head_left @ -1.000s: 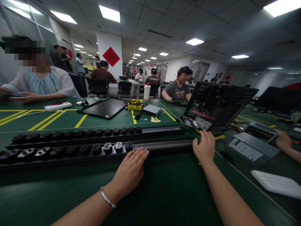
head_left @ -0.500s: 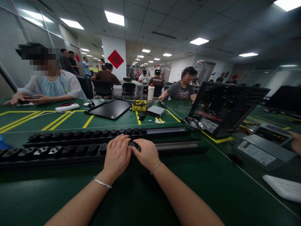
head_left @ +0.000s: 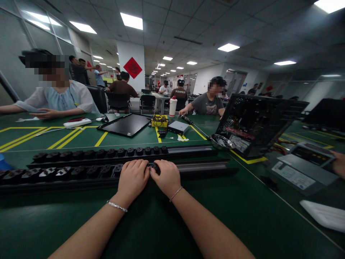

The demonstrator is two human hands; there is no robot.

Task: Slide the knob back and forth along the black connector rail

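Two long black power strips point(head_left: 212, 173) lie side by side across the table, their channels filled with round black socket modules point(head_left: 92, 171) on the left and bare toward the right. My left hand point(head_left: 132, 178) is closed over the near strip, its curled fingers hiding the modules under them. Right beside it, my right hand point(head_left: 167, 177) pinches a black socket module point(head_left: 156, 168) at the channel of the same strip. The thumbs almost meet, and the fingertips are partly hidden. Several modules point(head_left: 63, 171) farther left have shiny, pale tops.
The far strip point(head_left: 188, 150) lies just beyond my hands. An open computer case point(head_left: 258, 122) stands at the right, near a metal bowl point(head_left: 222, 141) and a power supply point(head_left: 299, 169) touched by another person's hand. Across the table are a flat black panel point(head_left: 125, 125) and a yellow box point(head_left: 159, 121).
My left fingers have drawn back slightly toward me, and my right hand has shifted a little left and curled more. The co-worker at left has stretched an arm outward.
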